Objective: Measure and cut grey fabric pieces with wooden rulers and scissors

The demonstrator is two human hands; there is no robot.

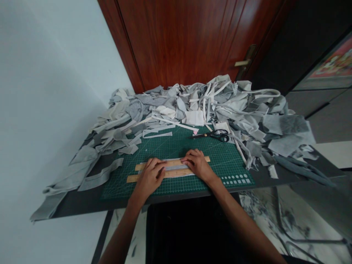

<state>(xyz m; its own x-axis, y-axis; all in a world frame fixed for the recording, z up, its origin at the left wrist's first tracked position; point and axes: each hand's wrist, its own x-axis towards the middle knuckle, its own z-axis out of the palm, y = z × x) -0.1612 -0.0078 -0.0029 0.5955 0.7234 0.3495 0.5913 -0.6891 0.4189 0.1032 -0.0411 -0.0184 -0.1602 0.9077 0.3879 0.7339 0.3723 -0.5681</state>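
Two wooden rulers lie roughly parallel across a strip of pale grey fabric (177, 168) on the green cutting mat (165, 147). The far ruler (173, 162) has the bent fingertips of both hands on it. My left hand (150, 178) is over the left part of the rulers, its thumb beside the near ruler (176, 173). My right hand (198, 165) is closed at the far ruler's right part, its fingers pinched together near the fabric. Beyond my right hand, black-handled scissors (205, 135) rest on the mat, blades pointing left.
Heaped grey and white fabric scraps (165, 102) line the back and both sides of the dark table (79, 205). A white wall (55, 91) borders the left, and a brown door (178, 40) stands behind. Scraps (254, 209) also litter the floor at right.
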